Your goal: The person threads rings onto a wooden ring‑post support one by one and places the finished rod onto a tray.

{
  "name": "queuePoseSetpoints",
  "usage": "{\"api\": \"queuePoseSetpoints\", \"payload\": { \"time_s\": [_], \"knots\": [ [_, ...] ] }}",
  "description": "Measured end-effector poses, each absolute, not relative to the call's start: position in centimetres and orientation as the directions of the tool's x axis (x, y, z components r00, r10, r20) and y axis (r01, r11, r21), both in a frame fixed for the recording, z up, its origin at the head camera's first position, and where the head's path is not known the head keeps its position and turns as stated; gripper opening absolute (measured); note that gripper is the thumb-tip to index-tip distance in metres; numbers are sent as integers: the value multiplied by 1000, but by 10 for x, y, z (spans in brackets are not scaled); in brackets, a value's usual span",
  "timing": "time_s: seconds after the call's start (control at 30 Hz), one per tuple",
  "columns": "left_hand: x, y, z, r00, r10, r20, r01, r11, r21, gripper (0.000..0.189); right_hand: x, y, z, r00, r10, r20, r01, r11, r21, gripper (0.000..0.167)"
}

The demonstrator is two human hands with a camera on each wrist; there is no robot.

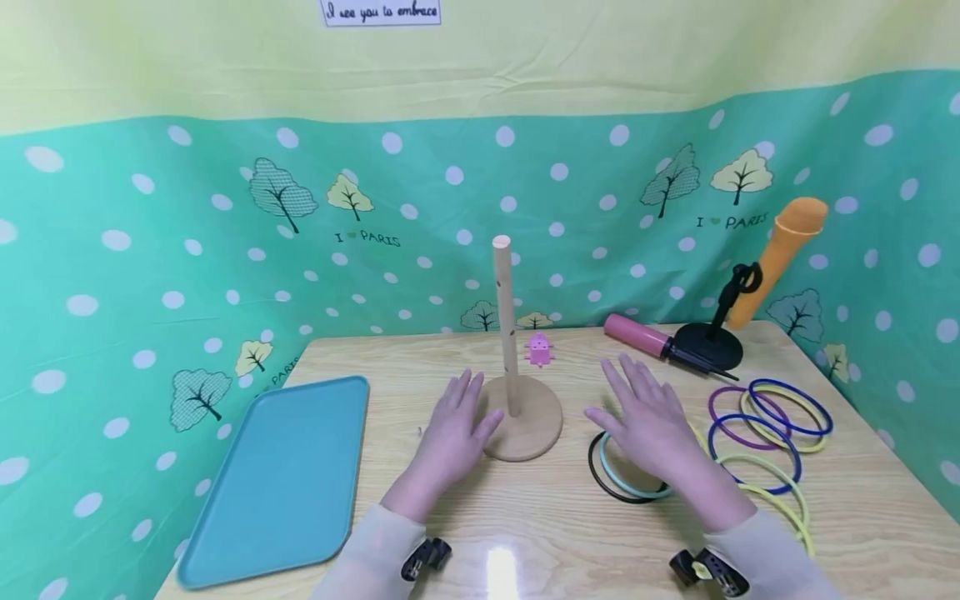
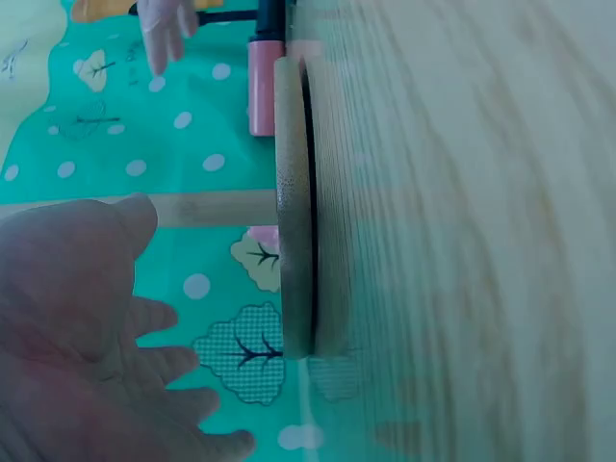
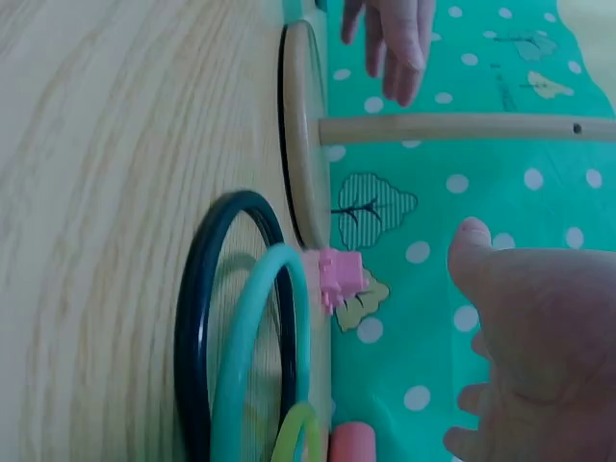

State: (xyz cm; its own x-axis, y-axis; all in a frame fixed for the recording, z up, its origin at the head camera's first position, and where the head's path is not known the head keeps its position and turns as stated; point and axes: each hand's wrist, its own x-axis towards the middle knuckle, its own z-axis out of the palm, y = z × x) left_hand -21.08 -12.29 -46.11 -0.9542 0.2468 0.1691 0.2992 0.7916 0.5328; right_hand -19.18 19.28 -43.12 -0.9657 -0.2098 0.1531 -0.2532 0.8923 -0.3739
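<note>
hands (image 1: 452, 429) (image 1: 651, 421) flank wooden stand (image 1: 512, 375); wider gap off its right edge

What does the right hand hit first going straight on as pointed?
Probably the pink cylinder; the height of the right hand is unclear, so it might pass over into the green curtain.

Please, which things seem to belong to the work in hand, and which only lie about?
Probably the job's:
peg, between left hand and right hand
rings, near the right hand

Probably just lying about:
tray
pink toy
pink cylinder
orange microphone
</note>
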Motion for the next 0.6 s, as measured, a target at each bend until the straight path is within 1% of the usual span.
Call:
{"api": "queuePoseSetpoints", "payload": {
  "time_s": [0.1,0.2,0.4,0.6],
  "knots": [
    [-212,-122,-461,-958,244,149,284,752,595,78,-192,200,-432,-967,-210,144,-250,884,-394,87],
    [-214,-122,-462,-960,241,143,276,727,628,77,-192,206,-433,-969,-210,130,-246,875,-417,87],
    [-216,-122,-464,-962,235,143,270,712,648,75,-194,218,-431,-973,-195,123,-229,870,-436,87],
    [-218,-122,-469,-960,243,138,272,697,664,74,-197,234,-427,-977,-188,97,-211,856,-472,91]
  ]
}}
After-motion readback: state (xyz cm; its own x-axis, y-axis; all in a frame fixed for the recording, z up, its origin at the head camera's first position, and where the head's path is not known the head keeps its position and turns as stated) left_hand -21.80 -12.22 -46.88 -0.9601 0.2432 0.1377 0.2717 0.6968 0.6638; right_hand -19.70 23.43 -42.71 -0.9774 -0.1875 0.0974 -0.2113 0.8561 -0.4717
